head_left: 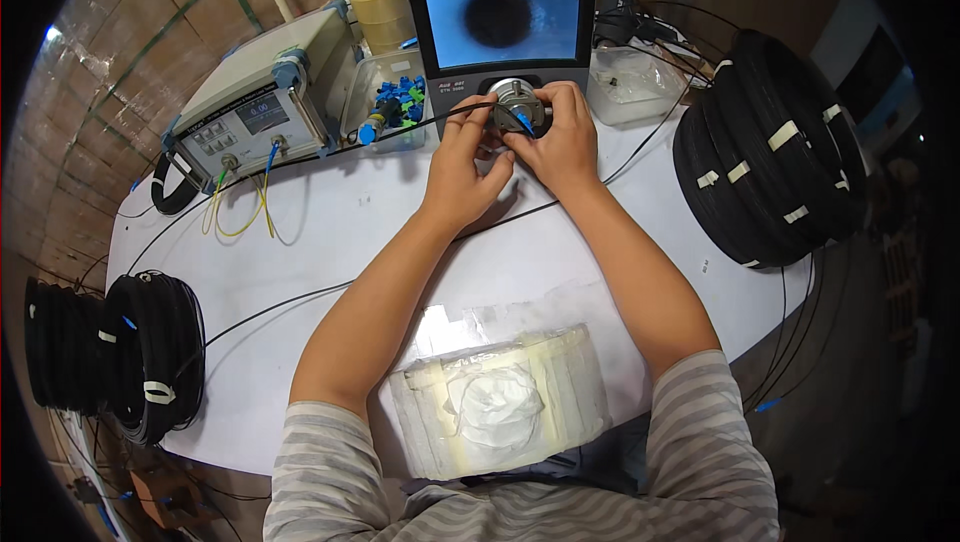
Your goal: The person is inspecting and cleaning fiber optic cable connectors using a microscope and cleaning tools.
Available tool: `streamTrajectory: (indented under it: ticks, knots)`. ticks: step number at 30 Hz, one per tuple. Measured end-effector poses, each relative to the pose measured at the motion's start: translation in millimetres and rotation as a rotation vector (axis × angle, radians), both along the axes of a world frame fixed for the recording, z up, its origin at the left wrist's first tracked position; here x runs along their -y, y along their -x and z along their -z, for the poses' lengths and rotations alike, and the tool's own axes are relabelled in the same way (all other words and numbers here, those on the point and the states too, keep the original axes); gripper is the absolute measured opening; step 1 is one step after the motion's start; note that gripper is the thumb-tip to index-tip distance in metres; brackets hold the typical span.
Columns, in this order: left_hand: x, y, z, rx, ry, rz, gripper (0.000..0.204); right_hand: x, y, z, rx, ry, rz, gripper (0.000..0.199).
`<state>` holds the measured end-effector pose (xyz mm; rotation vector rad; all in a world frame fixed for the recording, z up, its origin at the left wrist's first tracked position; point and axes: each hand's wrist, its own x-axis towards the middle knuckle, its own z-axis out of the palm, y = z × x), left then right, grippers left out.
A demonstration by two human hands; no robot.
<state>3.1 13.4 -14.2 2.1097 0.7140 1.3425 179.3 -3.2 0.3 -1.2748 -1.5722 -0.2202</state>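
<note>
Right hand [565, 142] pinches the blue connector [522, 120] at the inspection port [517, 102], just left of its fingertips; left hand [462, 167] grips the black cable [440, 118] trailing leftward.

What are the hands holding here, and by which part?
Both hands, left and right, pinch the blue-tipped connector end of a thin black cable at the inspection scope's round metal port.

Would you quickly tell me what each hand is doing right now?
Left hand: closed, pinching the thin black cable beside the round metal port.
Right hand: closed on the blue connector at that port.
</note>
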Motion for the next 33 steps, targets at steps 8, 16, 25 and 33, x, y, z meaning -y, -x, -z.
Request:
streamTrajectory:
  ticks: [8, 16, 25, 33]
  knots:
    - [1.5, -1.9, 0.5, 0.033, 0.016, -0.011, 0.073, 2.3, 0.4, -1.0, 0.015, 0.032, 0.015, 0.062]
    - [1.8, -1.2, -1.1, 0.023, 0.022, -0.011, 0.073, 3.6, -0.5, -0.2, 0.002, 0.051, 0.016, 0.062]
    - [0.0, -1.7, 1.0, 0.021, 0.022, -0.011, 0.073, 6.3, -0.5, 0.2, 0.0, 0.082, 0.001, 0.063]
    - [1.2, -1.6, -0.6, 0.02, 0.004, -0.021, 0.074, 6.9, -1.7, 8.6, 0.001, 0.074, -0.02, 0.065]
